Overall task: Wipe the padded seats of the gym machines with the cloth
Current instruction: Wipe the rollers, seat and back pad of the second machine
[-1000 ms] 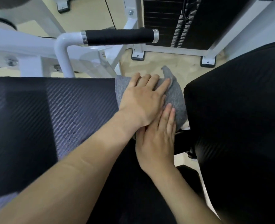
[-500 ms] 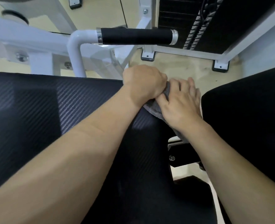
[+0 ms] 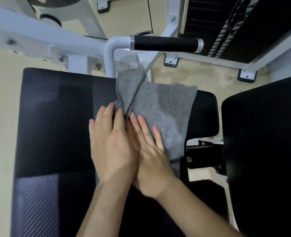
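Pressing flat, your left hand point(image 3: 113, 147) and right hand point(image 3: 150, 154) pin the cloth point(image 3: 160, 106) onto the seat point(image 3: 55, 117), likely for even wiping. Fingers point(image 3: 107, 115) lie open, gripping nothing.

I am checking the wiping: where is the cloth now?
In the head view, the cloth lies spread on the seat's far right part, under both hands' fingers, just below the black handle.

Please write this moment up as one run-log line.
step: wiping | left hand: flat on cloth | right hand: flat on cloth | cloth: spread on padded seat
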